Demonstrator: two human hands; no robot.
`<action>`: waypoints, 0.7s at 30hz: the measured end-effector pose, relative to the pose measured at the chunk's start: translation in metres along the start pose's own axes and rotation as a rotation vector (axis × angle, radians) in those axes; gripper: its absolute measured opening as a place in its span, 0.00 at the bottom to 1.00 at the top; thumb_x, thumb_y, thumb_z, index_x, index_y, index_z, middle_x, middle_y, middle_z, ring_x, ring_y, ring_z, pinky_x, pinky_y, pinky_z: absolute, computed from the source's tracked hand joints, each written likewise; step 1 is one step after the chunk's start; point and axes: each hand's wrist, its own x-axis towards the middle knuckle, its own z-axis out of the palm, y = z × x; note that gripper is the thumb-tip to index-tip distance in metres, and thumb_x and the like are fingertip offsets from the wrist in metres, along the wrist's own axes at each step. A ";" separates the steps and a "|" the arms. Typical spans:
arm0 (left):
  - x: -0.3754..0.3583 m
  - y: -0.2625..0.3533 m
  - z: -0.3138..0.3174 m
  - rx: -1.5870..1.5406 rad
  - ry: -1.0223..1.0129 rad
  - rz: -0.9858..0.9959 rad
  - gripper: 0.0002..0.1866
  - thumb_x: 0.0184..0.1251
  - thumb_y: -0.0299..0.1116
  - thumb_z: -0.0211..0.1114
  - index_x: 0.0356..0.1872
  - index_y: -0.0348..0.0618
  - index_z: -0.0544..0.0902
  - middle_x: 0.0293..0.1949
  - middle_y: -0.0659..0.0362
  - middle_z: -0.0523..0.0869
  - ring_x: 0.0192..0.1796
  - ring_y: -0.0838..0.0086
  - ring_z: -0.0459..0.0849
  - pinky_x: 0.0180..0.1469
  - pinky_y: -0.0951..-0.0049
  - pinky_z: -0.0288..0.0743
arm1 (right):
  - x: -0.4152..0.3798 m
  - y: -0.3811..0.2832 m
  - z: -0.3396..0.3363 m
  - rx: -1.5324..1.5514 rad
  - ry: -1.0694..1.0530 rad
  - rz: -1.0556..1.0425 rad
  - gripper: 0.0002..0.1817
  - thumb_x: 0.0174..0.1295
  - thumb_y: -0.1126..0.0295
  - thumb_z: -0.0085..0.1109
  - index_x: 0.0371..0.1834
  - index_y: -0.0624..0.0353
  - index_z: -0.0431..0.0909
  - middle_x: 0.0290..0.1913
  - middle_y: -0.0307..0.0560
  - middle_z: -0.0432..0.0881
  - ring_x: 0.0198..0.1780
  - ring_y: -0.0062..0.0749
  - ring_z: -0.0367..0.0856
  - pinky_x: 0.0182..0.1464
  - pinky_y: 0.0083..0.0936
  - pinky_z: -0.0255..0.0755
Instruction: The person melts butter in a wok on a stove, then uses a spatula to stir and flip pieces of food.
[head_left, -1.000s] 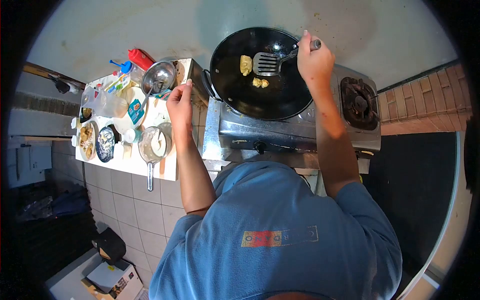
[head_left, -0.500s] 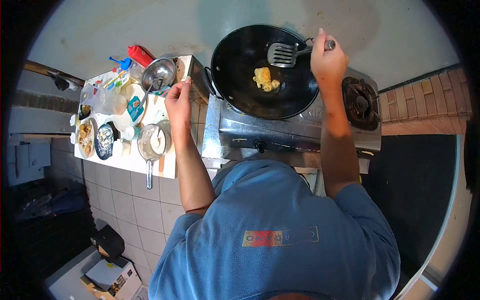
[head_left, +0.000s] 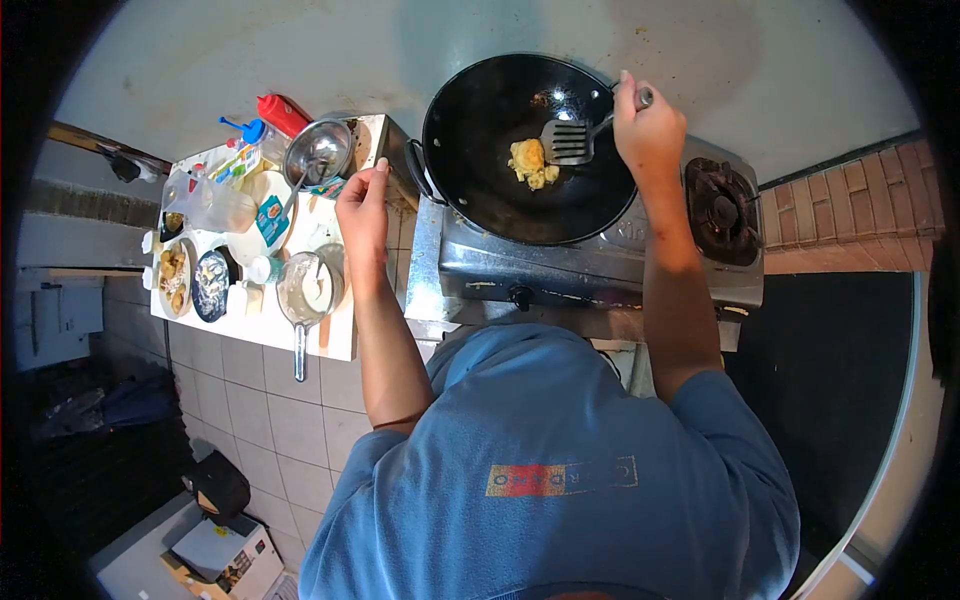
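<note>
1. A steel gas stove (head_left: pixel 560 265) sits at upper centre of the frame, a cluttered white table (head_left: pixel 260 320) to its left.
2. The right hand (head_left: pixel 648 130) is closed around the spatula (head_left: pixel 585 135) handle; its long axis runs right to left, the blade pointing left at the yellow food (head_left: pixel 530 160) in the black wok (head_left: pixel 525 145).
3. The left hand (head_left: pixel 362 205) hovers, fingers loosely curled and empty, at the table's edge near the metal strainer (head_left: pixel 318 153).

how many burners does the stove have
2 burners on the stove. One is bare at the right end, beside the right hand. The other cannot be seen: it sits under the black wok on the left half.
</note>
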 end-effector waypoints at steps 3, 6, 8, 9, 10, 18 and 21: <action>0.002 -0.001 -0.003 -0.012 -0.009 -0.001 0.12 0.64 0.40 0.62 0.30 0.41 0.81 0.20 0.72 0.71 0.23 0.89 0.63 0.26 0.85 0.54 | 0.006 -0.001 -0.006 0.061 0.034 0.088 0.18 0.61 0.61 0.53 0.17 0.59 0.74 0.15 0.55 0.73 0.21 0.58 0.74 0.24 0.44 0.67; 0.002 -0.003 -0.004 -0.002 -0.005 0.013 0.11 0.64 0.39 0.62 0.30 0.42 0.81 0.20 0.72 0.71 0.23 0.89 0.62 0.25 0.85 0.53 | 0.002 0.000 -0.003 -0.042 -0.030 -0.029 0.17 0.61 0.61 0.54 0.18 0.59 0.74 0.16 0.56 0.74 0.22 0.57 0.75 0.24 0.42 0.66; 0.003 -0.002 -0.001 0.003 0.004 0.014 0.11 0.64 0.39 0.62 0.30 0.42 0.81 0.20 0.72 0.71 0.23 0.89 0.62 0.25 0.84 0.53 | -0.001 0.002 -0.001 0.012 -0.064 -0.065 0.17 0.61 0.61 0.54 0.18 0.60 0.74 0.17 0.56 0.74 0.22 0.56 0.75 0.24 0.42 0.66; 0.002 -0.001 0.000 -0.014 -0.001 -0.008 0.11 0.64 0.39 0.62 0.31 0.42 0.82 0.20 0.72 0.71 0.23 0.89 0.62 0.25 0.85 0.53 | -0.001 0.000 -0.001 0.070 -0.106 -0.101 0.17 0.61 0.62 0.55 0.18 0.60 0.74 0.17 0.56 0.74 0.22 0.55 0.75 0.24 0.42 0.66; 0.001 -0.001 0.000 -0.028 -0.005 -0.032 0.11 0.64 0.39 0.62 0.31 0.42 0.82 0.20 0.72 0.71 0.23 0.89 0.63 0.26 0.85 0.54 | 0.000 -0.003 -0.003 0.068 -0.109 -0.103 0.17 0.61 0.62 0.55 0.18 0.60 0.74 0.17 0.56 0.74 0.22 0.55 0.75 0.24 0.42 0.66; 0.002 -0.003 0.000 -0.017 -0.002 0.004 0.11 0.64 0.39 0.63 0.32 0.41 0.82 0.23 0.72 0.73 0.24 0.89 0.62 0.26 0.85 0.53 | 0.001 0.002 -0.004 0.054 -0.087 -0.035 0.17 0.60 0.63 0.55 0.17 0.60 0.72 0.16 0.56 0.72 0.21 0.57 0.72 0.22 0.39 0.66; 0.001 -0.003 0.000 -0.017 -0.003 -0.007 0.11 0.64 0.39 0.63 0.32 0.41 0.82 0.23 0.72 0.73 0.24 0.89 0.62 0.27 0.85 0.53 | 0.003 -0.004 -0.011 0.197 0.026 0.051 0.17 0.60 0.63 0.55 0.16 0.60 0.71 0.15 0.56 0.72 0.21 0.56 0.72 0.22 0.40 0.65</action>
